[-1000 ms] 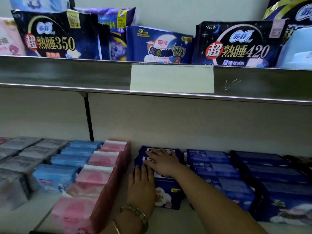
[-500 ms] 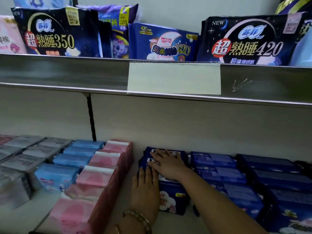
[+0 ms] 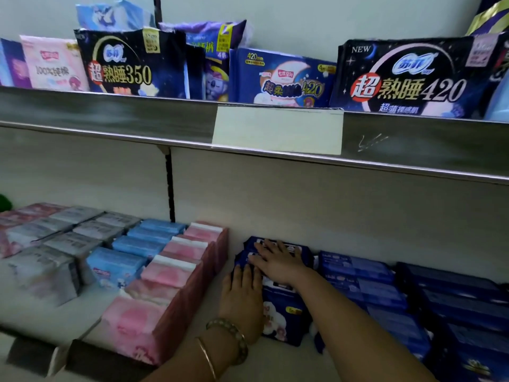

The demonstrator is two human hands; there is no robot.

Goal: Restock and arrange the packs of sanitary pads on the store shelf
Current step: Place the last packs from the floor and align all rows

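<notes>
while the right hand [image 3: 278, 261] lies flat with fingers spread on top of the navy packs [image 3: 281, 321], the left hand [image 3: 242, 296] presses straight fingers against their left side. this row runs near to far on the lower shelf [image 3: 275, 365], between pink packs [image 3: 170, 271] on the left and blue packs [image 3: 358, 271] on the right.
</notes>
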